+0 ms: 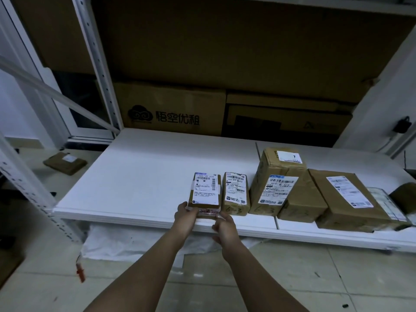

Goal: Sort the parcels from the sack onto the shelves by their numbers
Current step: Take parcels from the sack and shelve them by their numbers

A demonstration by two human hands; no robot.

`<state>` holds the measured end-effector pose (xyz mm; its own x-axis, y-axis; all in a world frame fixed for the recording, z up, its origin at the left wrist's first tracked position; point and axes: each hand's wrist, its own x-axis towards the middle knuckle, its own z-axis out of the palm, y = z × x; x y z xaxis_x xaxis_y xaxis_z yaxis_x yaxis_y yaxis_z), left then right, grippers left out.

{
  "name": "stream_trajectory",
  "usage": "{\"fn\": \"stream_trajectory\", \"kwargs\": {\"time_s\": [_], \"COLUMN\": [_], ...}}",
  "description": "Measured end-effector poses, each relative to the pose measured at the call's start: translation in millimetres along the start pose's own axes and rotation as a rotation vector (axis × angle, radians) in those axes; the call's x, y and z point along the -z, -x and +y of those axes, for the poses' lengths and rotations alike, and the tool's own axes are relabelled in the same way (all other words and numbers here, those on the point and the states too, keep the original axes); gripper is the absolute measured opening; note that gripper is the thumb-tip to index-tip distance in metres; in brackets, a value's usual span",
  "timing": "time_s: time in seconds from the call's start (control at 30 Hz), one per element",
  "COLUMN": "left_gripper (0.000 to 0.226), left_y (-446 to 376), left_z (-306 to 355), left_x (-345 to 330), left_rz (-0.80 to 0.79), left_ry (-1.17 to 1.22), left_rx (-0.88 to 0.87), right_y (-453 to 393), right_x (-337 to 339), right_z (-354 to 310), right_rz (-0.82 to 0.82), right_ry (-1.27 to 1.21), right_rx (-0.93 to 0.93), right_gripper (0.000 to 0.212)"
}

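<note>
A small brown parcel point(206, 191) with a white label lies flat on the white shelf point(139, 176), at the left end of a row of parcels. My left hand point(185, 213) grips its near left corner. My right hand point(222, 226) sits at its near right corner, fingers loosely curled, touching the edge. To its right stand a small parcel point(236, 194) marked 6-3, a tall box point(275, 183) also marked 6-3, and a large flat box point(346, 199). White sack material point(126, 242) lies on the floor under the shelf.
Large cardboard cartons point(171, 109) stand along the back of the shelf. A loose brown parcel point(65, 162) lies on the floor to the left. White shelf posts point(29, 190) rise at left. More wrapped parcels point(389, 203) crowd the shelf's right end.
</note>
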<state>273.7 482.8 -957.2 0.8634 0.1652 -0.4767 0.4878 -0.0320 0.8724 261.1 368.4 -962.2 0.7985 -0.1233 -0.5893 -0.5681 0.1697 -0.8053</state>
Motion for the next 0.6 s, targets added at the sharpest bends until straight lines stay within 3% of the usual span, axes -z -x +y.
{"fn": "stream_trajectory", "kwargs": {"time_s": [0.27,0.6], "left_gripper": [0.058,0.059], "left_y": [-6,-13], "left_z": [4,3], "left_x": [-8,-9], "left_rz": [-0.008,0.014], "left_ry": [0.062,0.071], "left_rx": [0.009,0.037], "right_y": [-3,0], "right_x": [4,6], "right_z": [-3,-2], "right_rz": [0.033,0.048], "right_ry": [-0.051,-0.024], "right_rx": [0.037,0.037], "right_gripper": [0.020,0.022]}}
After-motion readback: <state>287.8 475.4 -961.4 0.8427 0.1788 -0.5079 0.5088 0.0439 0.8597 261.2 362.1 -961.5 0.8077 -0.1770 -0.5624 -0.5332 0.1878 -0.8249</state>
